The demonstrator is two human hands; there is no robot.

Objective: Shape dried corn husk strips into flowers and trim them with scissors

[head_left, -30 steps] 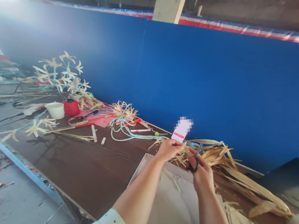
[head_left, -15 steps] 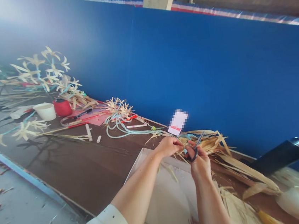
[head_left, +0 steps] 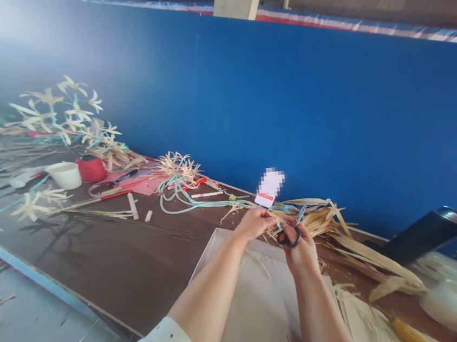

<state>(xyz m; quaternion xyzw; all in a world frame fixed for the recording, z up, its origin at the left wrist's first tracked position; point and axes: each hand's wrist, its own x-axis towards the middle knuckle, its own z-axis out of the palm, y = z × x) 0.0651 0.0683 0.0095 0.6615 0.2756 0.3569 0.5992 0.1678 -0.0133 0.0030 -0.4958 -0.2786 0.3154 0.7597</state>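
Note:
My right hand (head_left: 304,250) is closed around a pair of scissors (head_left: 301,213). The black finger loops lie against my fingers, and the blades point up and away. Close on its left, my left hand (head_left: 255,223) is closed in a pinch. A small light-blue bit (head_left: 279,225) shows between the two hands, but what the left fingertips grip is too small to make out. Dry straw-coloured husk strips (head_left: 319,218) lie just beyond and to the right of my hands. Beneath my forearms is a shallow pale tray (head_left: 246,300).
A blue partition (head_left: 328,111) rises behind the brown table (head_left: 141,272). Husk flowers (head_left: 54,110), a white cup (head_left: 65,175) and a red thread spool (head_left: 91,168) stand at left. Light-blue cords (head_left: 178,202) lie mid-table. A black cylinder (head_left: 427,234) and a white bowl (head_left: 455,305) are at right.
The scissors have turned a little in my right hand, so their black loops show more fully. Both hands stay close together while the whole view shifts slightly.

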